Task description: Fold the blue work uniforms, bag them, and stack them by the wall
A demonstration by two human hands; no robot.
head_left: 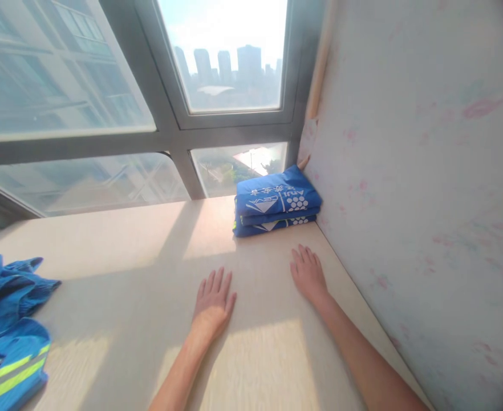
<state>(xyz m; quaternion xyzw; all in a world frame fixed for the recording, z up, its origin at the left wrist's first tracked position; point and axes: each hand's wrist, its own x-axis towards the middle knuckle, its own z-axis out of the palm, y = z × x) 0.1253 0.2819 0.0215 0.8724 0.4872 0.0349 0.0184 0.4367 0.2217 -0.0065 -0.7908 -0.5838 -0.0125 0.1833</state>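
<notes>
Stack (277,200) of folded blue clothes, and it sits at twelve o'clock from the gap between the hands, a touch toward one, on the pale board (118,245), tucked into the corner where window (234,119) meets flowered wall (405,171)! At least two folded pieces, one atop the other, white print uppermost; whether the near-wall edge touches, hard to call.

And the hands? Left hand (213,297) lies out between seven and eight o'clock from the stack, palm down, fingers loosely spread, gripping nothing. Right hand (308,271) is nearer, at five o'clock from the stack, palm down too, fingers outstretched and unladen, a gap between fingertips and cloth. Both palms look to rest on the board, though a slight hover can't be ruled out.

Over at nine o'clock, cut off by the edge of view, a crumpled blue heap (7,285), striped yellow and grey; one piece or several, no telling.

So where are we? A lull between folds, I'd judge: neat pieces ahead, loose cloth aside, neither hand committed. Working the heap would call for a long reach toward nine by the left hand and a gathering grip; squaring the stack would ask only a short push toward eleven from the right.
</notes>
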